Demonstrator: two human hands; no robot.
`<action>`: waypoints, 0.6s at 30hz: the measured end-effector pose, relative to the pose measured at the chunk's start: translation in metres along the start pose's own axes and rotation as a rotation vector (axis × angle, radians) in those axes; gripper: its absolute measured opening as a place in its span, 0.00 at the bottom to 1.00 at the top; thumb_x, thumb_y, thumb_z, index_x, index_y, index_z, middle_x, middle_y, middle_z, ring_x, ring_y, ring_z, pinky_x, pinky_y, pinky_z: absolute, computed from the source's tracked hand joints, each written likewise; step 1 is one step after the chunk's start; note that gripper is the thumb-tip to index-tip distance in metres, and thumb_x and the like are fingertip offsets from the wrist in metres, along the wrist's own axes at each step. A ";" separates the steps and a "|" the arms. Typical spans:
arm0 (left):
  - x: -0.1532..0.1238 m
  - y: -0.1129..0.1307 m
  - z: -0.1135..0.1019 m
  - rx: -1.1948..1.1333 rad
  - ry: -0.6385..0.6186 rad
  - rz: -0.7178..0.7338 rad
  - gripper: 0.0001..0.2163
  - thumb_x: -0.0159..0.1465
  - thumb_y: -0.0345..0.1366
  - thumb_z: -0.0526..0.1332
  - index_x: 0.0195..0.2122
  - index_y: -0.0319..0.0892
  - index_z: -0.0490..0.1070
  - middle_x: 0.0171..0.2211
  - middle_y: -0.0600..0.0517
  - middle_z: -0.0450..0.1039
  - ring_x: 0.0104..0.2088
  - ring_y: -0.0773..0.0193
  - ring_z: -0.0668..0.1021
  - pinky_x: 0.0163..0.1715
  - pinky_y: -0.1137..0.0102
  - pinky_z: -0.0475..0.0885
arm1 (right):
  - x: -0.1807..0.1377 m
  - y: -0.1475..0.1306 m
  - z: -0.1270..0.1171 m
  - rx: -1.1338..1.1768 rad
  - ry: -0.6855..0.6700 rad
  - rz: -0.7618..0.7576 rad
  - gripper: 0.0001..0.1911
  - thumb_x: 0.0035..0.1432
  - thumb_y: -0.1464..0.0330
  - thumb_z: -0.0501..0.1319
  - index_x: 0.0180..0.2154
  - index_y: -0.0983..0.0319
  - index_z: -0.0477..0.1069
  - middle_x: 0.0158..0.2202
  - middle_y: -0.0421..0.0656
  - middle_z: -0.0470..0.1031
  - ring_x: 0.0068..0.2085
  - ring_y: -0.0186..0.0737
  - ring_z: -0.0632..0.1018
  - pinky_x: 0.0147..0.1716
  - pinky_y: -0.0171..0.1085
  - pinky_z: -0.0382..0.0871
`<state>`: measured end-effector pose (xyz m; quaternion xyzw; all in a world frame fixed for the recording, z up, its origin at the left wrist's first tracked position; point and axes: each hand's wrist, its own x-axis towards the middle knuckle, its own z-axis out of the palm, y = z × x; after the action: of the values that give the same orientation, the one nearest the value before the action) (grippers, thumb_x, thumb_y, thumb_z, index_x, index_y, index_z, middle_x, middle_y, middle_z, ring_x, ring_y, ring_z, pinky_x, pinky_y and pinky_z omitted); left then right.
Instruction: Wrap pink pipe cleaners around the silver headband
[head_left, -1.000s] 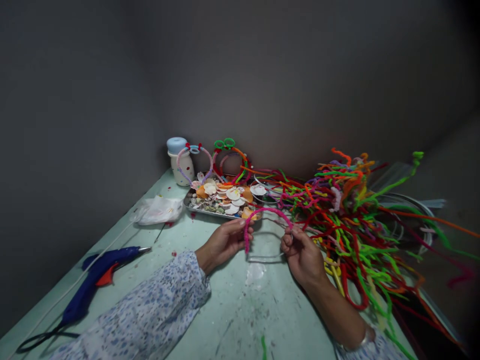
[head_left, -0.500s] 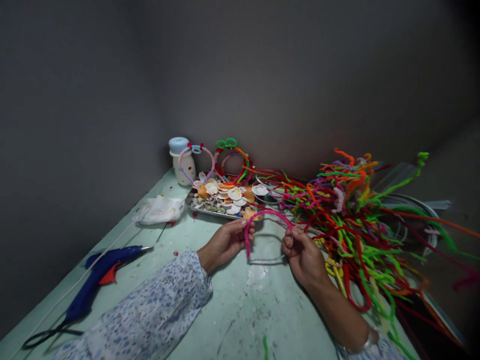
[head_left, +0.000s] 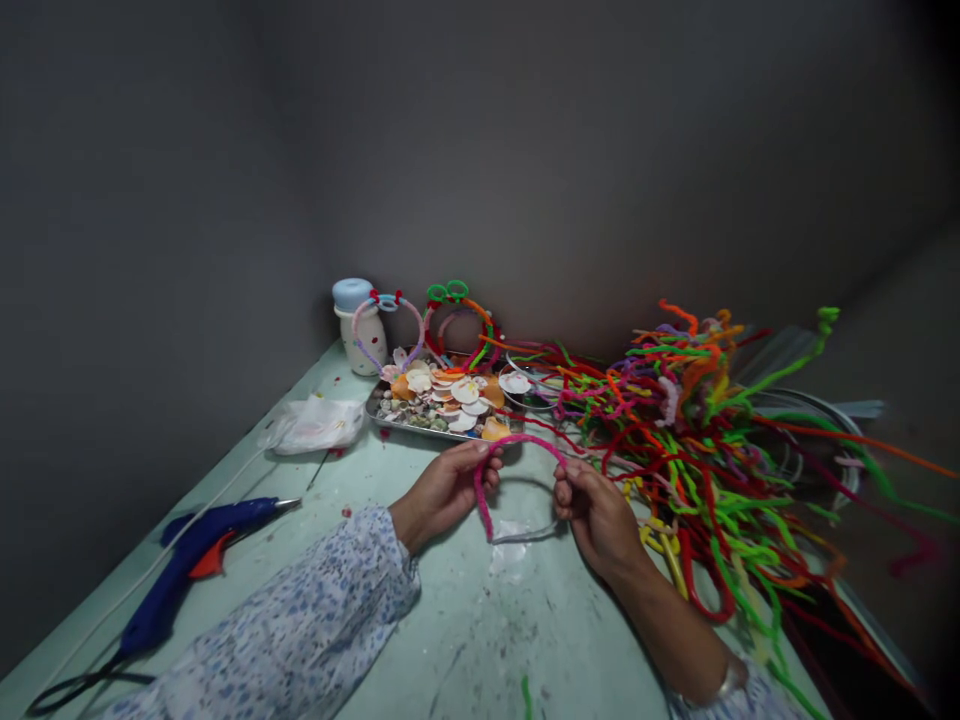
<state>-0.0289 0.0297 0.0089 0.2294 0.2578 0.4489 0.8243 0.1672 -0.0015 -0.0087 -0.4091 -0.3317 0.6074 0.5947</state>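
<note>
Both hands hold a headband partly wrapped in pink pipe cleaner, just above the pale green table. My left hand grips the pink-covered left side, fingers curled round it. My right hand pinches the right side where the pink wrapping ends. The bare clear lower part of the band hangs between the hands.
A big tangle of coloured pipe cleaners fills the right side. A metal tray of shells sits behind the hands, with finished headbands and a small bottle at the wall. A blue glue gun and crumpled plastic lie left.
Both hands have drawn a little closer together and slightly left, narrowing the headband's arch. My right hand has shifted left along the band.
</note>
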 end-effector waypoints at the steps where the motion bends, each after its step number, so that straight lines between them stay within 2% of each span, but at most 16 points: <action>1: 0.000 0.000 0.000 -0.003 0.007 0.003 0.04 0.60 0.26 0.59 0.35 0.32 0.72 0.30 0.47 0.73 0.27 0.70 0.75 0.29 0.76 0.71 | 0.000 0.000 0.000 -0.002 -0.004 -0.001 0.07 0.52 0.65 0.63 0.29 0.64 0.73 0.18 0.37 0.68 0.19 0.29 0.68 0.17 0.26 0.63; 7: 0.001 0.001 0.000 0.009 0.041 0.038 0.04 0.60 0.28 0.60 0.35 0.33 0.72 0.27 0.49 0.72 0.25 0.72 0.74 0.27 0.77 0.70 | -0.002 -0.001 0.000 0.041 -0.042 0.007 0.11 0.54 0.63 0.62 0.33 0.65 0.75 0.19 0.40 0.72 0.20 0.31 0.72 0.19 0.28 0.65; 11: -0.001 0.004 0.004 0.171 0.050 0.133 0.09 0.60 0.34 0.61 0.40 0.35 0.71 0.30 0.49 0.73 0.27 0.71 0.75 0.29 0.76 0.70 | -0.005 -0.005 0.007 0.085 -0.084 0.008 0.08 0.52 0.67 0.64 0.33 0.64 0.75 0.20 0.39 0.72 0.22 0.31 0.72 0.21 0.29 0.65; 15: -0.010 0.003 0.020 0.561 0.171 0.375 0.17 0.60 0.41 0.60 0.49 0.40 0.68 0.37 0.47 0.73 0.35 0.64 0.76 0.36 0.70 0.70 | -0.016 -0.018 0.019 0.163 -0.105 -0.081 0.06 0.53 0.67 0.64 0.35 0.61 0.75 0.23 0.38 0.73 0.25 0.32 0.73 0.28 0.31 0.68; 17: -0.020 0.002 0.034 0.829 0.226 0.606 0.18 0.60 0.40 0.61 0.50 0.42 0.68 0.44 0.46 0.71 0.44 0.60 0.74 0.45 0.66 0.68 | -0.023 -0.026 0.025 0.165 -0.108 -0.156 0.05 0.55 0.67 0.63 0.35 0.59 0.75 0.25 0.39 0.74 0.27 0.32 0.74 0.30 0.32 0.68; 18: -0.026 0.002 0.041 0.941 0.301 0.740 0.18 0.59 0.39 0.61 0.51 0.43 0.67 0.47 0.46 0.69 0.46 0.59 0.72 0.48 0.64 0.67 | -0.027 -0.030 0.028 0.141 -0.110 -0.185 0.04 0.56 0.67 0.62 0.35 0.59 0.75 0.26 0.39 0.75 0.28 0.32 0.74 0.31 0.32 0.68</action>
<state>-0.0164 0.0024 0.0473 0.5769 0.4450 0.5705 0.3790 0.1542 -0.0238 0.0333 -0.2998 -0.3566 0.5934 0.6564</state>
